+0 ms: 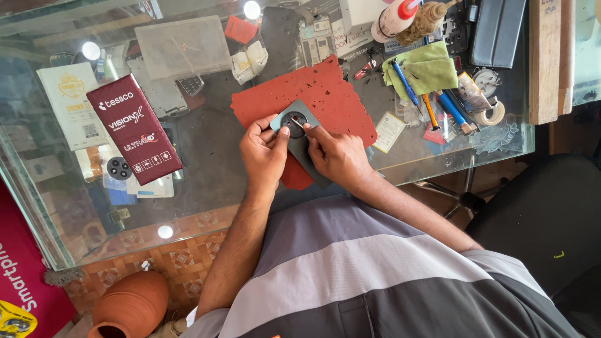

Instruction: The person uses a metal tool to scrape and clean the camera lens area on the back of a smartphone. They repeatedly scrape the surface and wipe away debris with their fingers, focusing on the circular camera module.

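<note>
Item, centre of frame: a dark grey phone (300, 141), back up, its round camera module toward the upper left, lying tilted on a red mat (325, 100) spread over the glass counter (206, 156). Left hand (264, 153) — fingers curled around the phone's upper-left corner, thumb pressed on the edge of the camera ring; it grips the phone from the left side. Right hand (338, 156) — closed in a pinch on the phone's right edge, fingertips meeting at the camera module, where a small reddish sliver shows; what that sliver is cannot be told. The phone thus sits between the two hands, its lower end running down toward the person's grey striped shirt. Surroundings: a maroon packet (133, 128) at left of frame; a clear plastic case (183, 47) at upper left; a green cloth (426, 66) at upper right with a blue-handled screwdriver (404, 81) across it; further blue and orange tools just beside, to its right; a roll of tape (491, 114) near the right edge; a white bottle with red cap (395, 17) at top; a clay pot (128, 307) on the floor at lower left.
</note>
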